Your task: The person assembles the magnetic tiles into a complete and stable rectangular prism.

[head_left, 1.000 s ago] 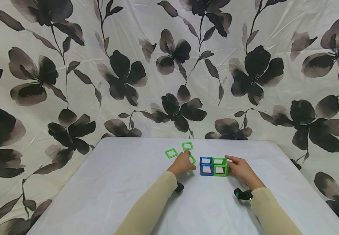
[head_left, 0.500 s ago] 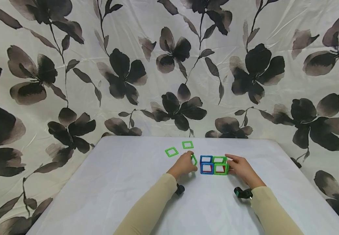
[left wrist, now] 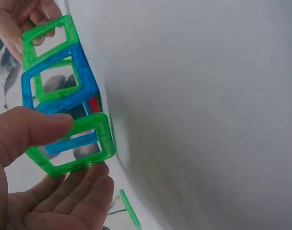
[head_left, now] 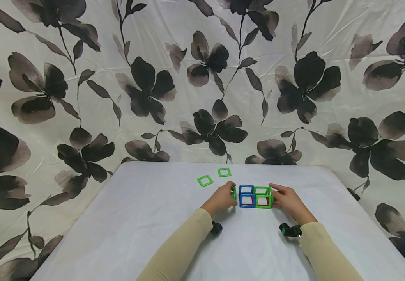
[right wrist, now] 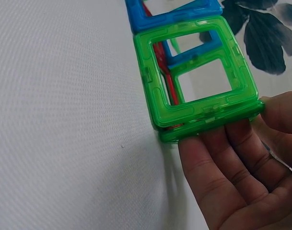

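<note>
Between thumb and fingers, my left hand (head_left: 221,198) pinches a green square magnetic tile (left wrist: 107,136) by its edges. That tile stands upright beside the left side of a two-cube block of magnetic tiles; whether they touch, I cannot tell. The block's blue half (head_left: 240,201) is on the left, its green half (head_left: 257,201) on the right. Red tile edges (right wrist: 173,88) show inside. My right hand (head_left: 290,201) rests its fingertips (right wrist: 189,148) against the block's right green side, with the thumb at a corner in the right wrist view.
Two loose green square tiles lie flat behind my left hand, one nearer (head_left: 207,184) and one farther back (head_left: 225,176). A white cloth covers the table (head_left: 135,218). Behind it hangs a floral sheet (head_left: 174,93). Black cameras (head_left: 216,228) sit at the wrists.
My left hand has moved slightly right, bringing its green tile from a slant to upright beside the block's blue side. The right hand and the block stay in place.
</note>
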A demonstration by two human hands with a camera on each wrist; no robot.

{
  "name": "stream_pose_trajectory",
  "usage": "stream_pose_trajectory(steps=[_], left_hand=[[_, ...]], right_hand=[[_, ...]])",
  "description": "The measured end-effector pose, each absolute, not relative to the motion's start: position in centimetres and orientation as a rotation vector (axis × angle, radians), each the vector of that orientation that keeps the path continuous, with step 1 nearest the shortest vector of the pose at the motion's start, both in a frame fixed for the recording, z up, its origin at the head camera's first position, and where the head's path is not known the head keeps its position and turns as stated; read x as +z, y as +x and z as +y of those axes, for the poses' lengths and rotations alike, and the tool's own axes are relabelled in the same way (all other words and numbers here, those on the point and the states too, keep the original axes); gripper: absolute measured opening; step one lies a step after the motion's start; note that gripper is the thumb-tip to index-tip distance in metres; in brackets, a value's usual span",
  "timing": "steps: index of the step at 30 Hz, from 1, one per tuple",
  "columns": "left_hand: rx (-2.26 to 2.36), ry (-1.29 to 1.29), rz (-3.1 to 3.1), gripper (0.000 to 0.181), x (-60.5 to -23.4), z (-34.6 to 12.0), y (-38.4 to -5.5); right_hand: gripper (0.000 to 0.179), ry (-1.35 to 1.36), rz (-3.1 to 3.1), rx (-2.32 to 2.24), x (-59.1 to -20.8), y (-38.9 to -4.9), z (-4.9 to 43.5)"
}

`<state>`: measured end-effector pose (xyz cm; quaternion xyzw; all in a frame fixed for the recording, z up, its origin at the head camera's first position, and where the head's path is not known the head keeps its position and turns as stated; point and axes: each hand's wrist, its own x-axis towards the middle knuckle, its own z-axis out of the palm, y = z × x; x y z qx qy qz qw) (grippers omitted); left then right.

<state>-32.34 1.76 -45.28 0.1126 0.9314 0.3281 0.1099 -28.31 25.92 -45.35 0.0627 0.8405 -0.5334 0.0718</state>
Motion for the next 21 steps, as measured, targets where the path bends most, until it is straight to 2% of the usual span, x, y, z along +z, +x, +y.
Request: stream_pose_trajectory(steps=[21], left_hand=[[1.028,0.362,2.706,0.069,-45.49,2.69,-32.37]], right_hand=[[0.048,0.220,2.507,-1.624,-45.56,-28.42,25.88]])
